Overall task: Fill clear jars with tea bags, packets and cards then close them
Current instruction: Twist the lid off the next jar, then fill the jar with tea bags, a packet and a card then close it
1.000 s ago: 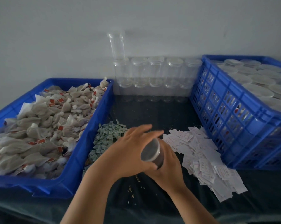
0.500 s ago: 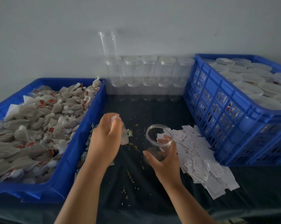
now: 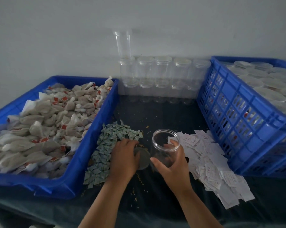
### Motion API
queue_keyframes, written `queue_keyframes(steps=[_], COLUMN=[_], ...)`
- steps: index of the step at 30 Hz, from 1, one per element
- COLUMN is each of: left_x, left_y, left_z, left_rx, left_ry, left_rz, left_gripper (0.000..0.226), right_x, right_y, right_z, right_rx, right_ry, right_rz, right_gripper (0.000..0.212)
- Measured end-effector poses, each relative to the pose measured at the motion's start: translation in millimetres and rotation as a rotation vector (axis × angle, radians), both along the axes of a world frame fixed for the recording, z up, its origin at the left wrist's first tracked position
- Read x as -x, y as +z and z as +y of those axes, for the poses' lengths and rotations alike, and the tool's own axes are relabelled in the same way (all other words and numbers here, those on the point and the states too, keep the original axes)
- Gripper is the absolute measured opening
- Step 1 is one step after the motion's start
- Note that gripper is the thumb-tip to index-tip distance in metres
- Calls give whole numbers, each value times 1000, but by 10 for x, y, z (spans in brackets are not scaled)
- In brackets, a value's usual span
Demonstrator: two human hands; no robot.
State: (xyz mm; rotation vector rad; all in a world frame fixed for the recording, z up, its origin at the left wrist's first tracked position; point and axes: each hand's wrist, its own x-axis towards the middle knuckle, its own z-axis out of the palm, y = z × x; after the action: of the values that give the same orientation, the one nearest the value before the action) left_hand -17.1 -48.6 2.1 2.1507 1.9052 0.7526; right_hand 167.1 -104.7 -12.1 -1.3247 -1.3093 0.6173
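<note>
evidently the right hand (image 3: 172, 163) grips the open jar (image 3: 165, 146) upright for filling; the left hand (image 3: 124, 157) clasps its lid (image 3: 143, 160) down by the packets (image 3: 106, 145).

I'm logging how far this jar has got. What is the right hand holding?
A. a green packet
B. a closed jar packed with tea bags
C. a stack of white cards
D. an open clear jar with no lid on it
D: the right hand grips the clear jar, whose mouth is open, while the lid sits on the table under the left hand.
</note>
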Motion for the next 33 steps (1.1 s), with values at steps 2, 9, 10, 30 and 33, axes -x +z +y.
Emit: queue_keyframes(steps=[2, 9, 10, 30, 33], left_x=[30, 608, 768, 1774, 1737], left_y=[152, 1120, 1217, 987, 1137], left_z=[-18, 227, 328, 978, 857], left_rx=[-66, -51, 4, 325, 144], left_ry=[-34, -17, 18, 337, 398], left_rz=[-82, -41, -38, -17, -408], left_gripper=[28, 19, 20, 25, 13], right_x=[15, 7, 5, -7, -8], right_y=[13, -25, -22, -86, -78], right_z=[-27, -31, -25, 19, 17], right_rx=[1, 46, 49, 106, 104], right_ry=[28, 92, 92, 100, 97], right_rz=[-46, -63, -63, 50, 48], right_gripper=[84, 87, 88, 97, 96])
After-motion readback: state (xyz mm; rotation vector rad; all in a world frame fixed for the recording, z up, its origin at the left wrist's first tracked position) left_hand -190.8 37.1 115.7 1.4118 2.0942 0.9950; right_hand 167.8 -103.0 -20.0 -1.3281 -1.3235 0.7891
